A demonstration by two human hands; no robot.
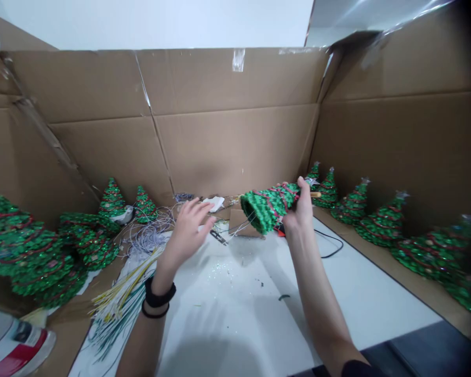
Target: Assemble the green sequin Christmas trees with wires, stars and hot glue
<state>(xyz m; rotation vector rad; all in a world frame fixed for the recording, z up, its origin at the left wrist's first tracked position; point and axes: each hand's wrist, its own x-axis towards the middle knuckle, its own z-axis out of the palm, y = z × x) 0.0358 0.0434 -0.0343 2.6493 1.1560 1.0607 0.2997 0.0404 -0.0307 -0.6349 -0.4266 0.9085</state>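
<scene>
My right hand (301, 212) grips a small green tinsel Christmas tree (266, 208) with red garland, tipped on its side above the table. Its hollow base faces left, and thin pale wires hang from the opening. A light wooden stick (316, 195) pokes out beyond my right hand; I cannot tell what it belongs to. To the left of the tree, my left hand (188, 230) hovers with its fingers apart and holds nothing. Behind and below the hands lie a dark metal tool (219, 238) and a piece of cardboard (244, 226).
Tall cardboard walls (235, 141) enclose the white table (235, 314). Finished-looking trees stand at left (27, 251) and right (382, 220). Tangled wire (151, 230), yellow and green strands (121, 293), a white-and-red tub (13, 345) and a black cable (339, 243) lie around.
</scene>
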